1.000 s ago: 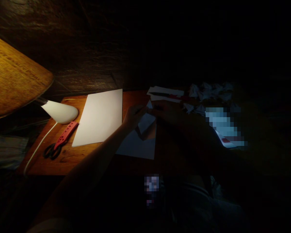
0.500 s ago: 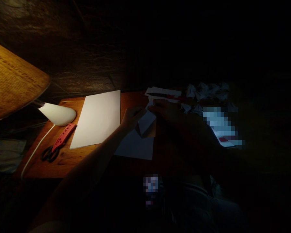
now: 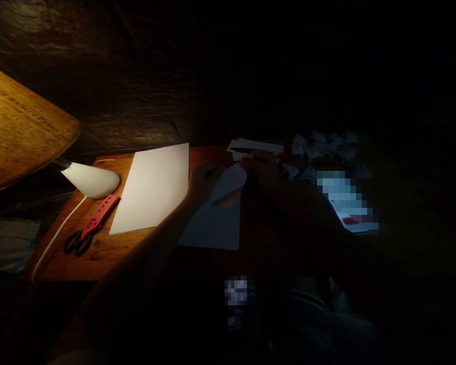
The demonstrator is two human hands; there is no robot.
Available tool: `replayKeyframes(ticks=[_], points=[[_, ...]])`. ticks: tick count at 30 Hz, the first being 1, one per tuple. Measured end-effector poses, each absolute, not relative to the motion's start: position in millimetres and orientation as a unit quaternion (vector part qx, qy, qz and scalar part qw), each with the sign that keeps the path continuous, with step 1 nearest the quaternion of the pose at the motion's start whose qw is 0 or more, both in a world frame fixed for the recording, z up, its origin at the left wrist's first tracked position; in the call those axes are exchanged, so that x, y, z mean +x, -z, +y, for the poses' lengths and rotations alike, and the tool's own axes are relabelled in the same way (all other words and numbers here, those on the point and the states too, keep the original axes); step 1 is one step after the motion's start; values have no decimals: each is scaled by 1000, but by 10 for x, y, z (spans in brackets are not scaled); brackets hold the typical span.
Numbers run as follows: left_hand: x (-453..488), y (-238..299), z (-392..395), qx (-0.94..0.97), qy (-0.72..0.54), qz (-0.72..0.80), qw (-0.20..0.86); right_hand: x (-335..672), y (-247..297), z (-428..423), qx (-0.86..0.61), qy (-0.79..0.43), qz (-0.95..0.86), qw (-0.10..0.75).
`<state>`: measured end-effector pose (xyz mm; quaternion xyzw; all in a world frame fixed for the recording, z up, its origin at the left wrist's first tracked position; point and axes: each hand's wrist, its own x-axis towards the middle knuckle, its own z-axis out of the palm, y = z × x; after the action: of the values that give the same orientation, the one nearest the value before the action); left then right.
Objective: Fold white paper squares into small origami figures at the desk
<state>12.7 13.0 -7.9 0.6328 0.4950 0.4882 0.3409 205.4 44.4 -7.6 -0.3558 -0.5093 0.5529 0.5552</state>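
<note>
A folded piece of white paper (image 3: pixel 231 183) is held between my two hands above the table. My left hand (image 3: pixel 204 178) is closed on its left side, and my right hand (image 3: pixel 262 170) pinches its upper right corner. Deep shadow hides most of the right fingers. Beneath the folded paper lies a flat white sheet (image 3: pixel 216 230). To the left, a brightly lit stack of white paper (image 3: pixel 155 187) rests on the wooden table (image 3: pixel 110 263).
A lamp with a white base (image 3: pixel 93 181) and yellowish shade (image 3: pixel 26 132) stands at left, beside scissors (image 3: pixel 78 242) and a pink perforated strip (image 3: pixel 100 215). Paper strips (image 3: pixel 260 146) with a knife (image 3: pixel 243 150), several folded paper shapes (image 3: pixel 321 144) and a pixelated phone (image 3: pixel 347 200) lie right.
The folded paper has turned and tilted in my hands, and its lower part has swung up to the left. My right hand has shifted slightly to the right.
</note>
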Motion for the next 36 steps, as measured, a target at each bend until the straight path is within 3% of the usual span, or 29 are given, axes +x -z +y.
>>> replayKeyframes(ticks=[6, 18, 36], points=[[165, 59, 106, 633, -475, 477, 383, 2050, 94, 429, -343, -541, -548, 539], [161, 77, 82, 633, -475, 445, 421, 2021, 14, 346, -327, -609, -587, 421], [194, 50, 56, 630, -459, 449, 435, 2027, -33, 357, -346, -661, -512, 426]])
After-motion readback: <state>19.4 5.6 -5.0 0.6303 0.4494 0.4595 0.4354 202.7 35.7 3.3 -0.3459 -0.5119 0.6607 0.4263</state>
